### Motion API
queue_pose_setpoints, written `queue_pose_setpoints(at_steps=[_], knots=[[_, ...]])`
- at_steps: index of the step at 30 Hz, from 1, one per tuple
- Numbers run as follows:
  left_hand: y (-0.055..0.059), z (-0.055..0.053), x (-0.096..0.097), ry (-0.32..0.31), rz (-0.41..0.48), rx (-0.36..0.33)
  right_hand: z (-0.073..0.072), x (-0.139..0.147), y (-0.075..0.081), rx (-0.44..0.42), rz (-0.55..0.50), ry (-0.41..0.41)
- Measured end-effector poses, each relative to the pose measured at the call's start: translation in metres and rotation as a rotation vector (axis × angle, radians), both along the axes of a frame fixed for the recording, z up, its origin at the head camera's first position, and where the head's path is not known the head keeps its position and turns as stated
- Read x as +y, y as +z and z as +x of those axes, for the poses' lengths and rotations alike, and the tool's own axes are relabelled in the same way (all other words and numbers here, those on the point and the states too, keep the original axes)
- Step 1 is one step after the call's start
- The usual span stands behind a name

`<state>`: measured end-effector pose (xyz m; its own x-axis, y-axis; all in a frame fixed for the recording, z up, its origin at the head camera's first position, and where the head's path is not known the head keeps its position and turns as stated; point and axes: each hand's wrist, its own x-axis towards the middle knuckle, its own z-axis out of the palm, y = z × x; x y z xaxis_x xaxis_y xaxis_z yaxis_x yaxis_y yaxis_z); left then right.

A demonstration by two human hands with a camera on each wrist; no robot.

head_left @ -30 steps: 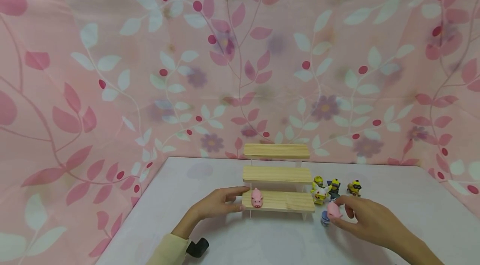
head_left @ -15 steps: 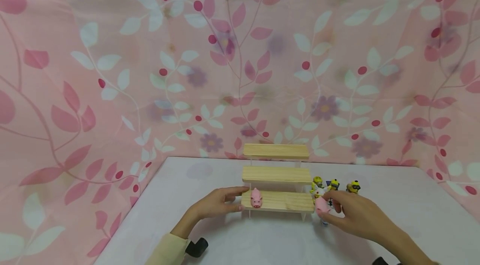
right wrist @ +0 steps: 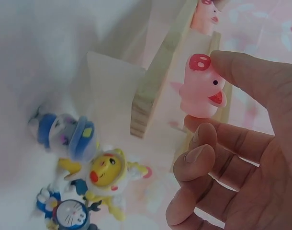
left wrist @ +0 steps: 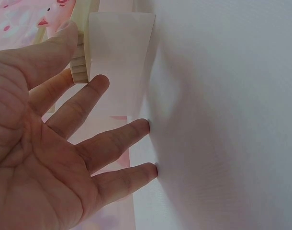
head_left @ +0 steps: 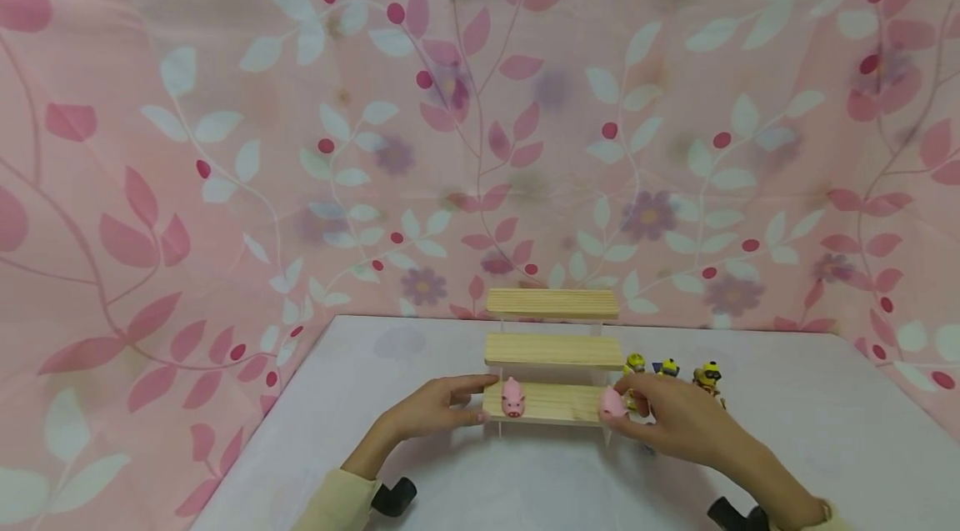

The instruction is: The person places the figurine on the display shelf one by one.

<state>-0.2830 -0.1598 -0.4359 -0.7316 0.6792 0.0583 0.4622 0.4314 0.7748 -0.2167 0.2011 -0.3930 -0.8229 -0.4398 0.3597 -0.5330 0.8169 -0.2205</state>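
My right hand [head_left: 678, 417] pinches a pink toy pig [right wrist: 202, 93] between thumb and fingers at the right end of the lowest step of a wooden three-tier display shelf [head_left: 558, 400]. Whether that pig touches the board, I cannot tell. On the same step's left end stands another pink toy pig [head_left: 513, 399], facing the front. My left hand [head_left: 435, 410] is at the board's left end, thumb near the front corner and index finger near the back one. In the left wrist view, its fingers [left wrist: 112, 143] are straight and spread, the lower ones meeting the tabletop.
Right of the shelf stand several small figures: a blue-capped figure [right wrist: 64, 132], a yellow-and-white one [right wrist: 106, 172], a blue cat-like one [right wrist: 72, 213] and a yellow-headed one [head_left: 707, 377]. My right hand partly hides them in the head view. Flowered pink cloth [head_left: 480, 139] hangs behind the white table [head_left: 390, 356].
My right hand has carried the toy pig leftward from above the figures to the right end of the lowest step. The left hand stays where it was.
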Motion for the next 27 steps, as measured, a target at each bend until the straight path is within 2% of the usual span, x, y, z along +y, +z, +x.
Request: queue_pose_setpoints(at_steps=[9, 21, 27], knots=[[0.0, 0.001, 0.0, -0.009, 0.004, 0.002, -0.009, -0.014, -0.002, -0.065, -0.007, 0.018], [0.002, 0.004, 0.001, -0.011, 0.006, 0.007, -0.016, -0.038, 0.001, -0.151, -0.019, -0.047], [0.0, 0.004, 0.002, -0.015, 0.012, 0.01, -0.02, -0.048, 0.002, -0.17, -0.019, -0.028]])
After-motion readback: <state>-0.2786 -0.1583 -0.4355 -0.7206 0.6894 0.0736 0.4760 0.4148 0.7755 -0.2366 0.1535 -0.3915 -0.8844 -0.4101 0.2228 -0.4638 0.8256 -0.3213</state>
